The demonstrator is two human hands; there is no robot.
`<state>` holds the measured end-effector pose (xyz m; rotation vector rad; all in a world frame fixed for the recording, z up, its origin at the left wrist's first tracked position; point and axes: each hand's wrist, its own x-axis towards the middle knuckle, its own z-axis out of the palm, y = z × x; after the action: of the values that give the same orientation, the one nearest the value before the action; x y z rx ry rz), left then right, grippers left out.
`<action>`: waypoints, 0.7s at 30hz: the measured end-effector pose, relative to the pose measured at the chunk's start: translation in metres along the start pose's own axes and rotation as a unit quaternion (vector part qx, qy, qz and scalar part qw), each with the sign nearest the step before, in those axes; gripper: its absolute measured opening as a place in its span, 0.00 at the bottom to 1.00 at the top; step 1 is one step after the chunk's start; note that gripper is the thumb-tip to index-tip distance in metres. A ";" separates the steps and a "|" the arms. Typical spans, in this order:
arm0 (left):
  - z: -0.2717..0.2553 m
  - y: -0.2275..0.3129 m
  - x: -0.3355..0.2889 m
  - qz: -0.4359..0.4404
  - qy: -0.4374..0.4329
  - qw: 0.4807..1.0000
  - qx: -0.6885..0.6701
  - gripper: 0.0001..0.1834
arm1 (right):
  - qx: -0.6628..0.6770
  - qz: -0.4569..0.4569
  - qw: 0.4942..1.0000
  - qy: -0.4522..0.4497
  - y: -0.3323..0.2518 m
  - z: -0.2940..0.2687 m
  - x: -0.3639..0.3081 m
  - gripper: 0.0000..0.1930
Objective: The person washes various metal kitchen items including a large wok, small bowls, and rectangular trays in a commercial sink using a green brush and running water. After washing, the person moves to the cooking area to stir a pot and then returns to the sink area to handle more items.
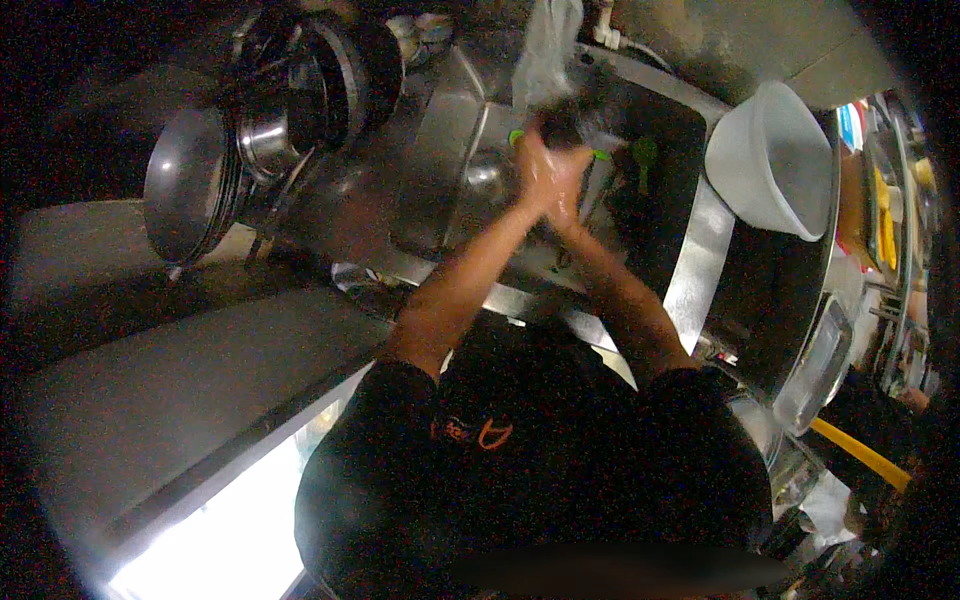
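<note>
My left hand (535, 172) and my right hand (568, 185) are pressed palm to palm over a steel sink (440, 170), both blurred by motion. My forearms rise from the lower middle and meet there. A dark blurred thing (565, 122) sits right at my fingertips; whether either hand grips it is unclear. Small green items (645, 152) lie in the dark basin just to the right of my hands.
Steel pans (190, 180) and pots (300, 90) are stacked at the upper left. A white plastic bowl (770, 160) stands tilted on the right rim, with a steel tray (815, 365) below it. A clear plastic bag (545, 50) hangs above the sink.
</note>
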<state>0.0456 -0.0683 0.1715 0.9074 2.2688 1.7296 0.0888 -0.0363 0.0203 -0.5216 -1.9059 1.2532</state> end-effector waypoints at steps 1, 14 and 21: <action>0.001 -0.005 -0.022 -0.028 -0.045 0.998 0.019 0.28 | 0.018 0.038 0.999 -0.001 0.005 0.002 -0.019 0.40; 0.049 0.062 -0.024 0.232 -0.297 0.925 0.046 0.33 | 0.071 0.175 0.979 0.083 0.019 -0.072 -0.017 0.31; -0.010 0.108 -0.034 0.231 -0.193 0.942 -0.151 0.26 | -0.001 0.022 1.000 0.008 -0.121 -0.105 0.011 0.27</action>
<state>0.1083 -0.0786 0.2654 1.6264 1.5735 1.7893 0.1740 -0.0194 0.1553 -0.5764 -1.8909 1.2714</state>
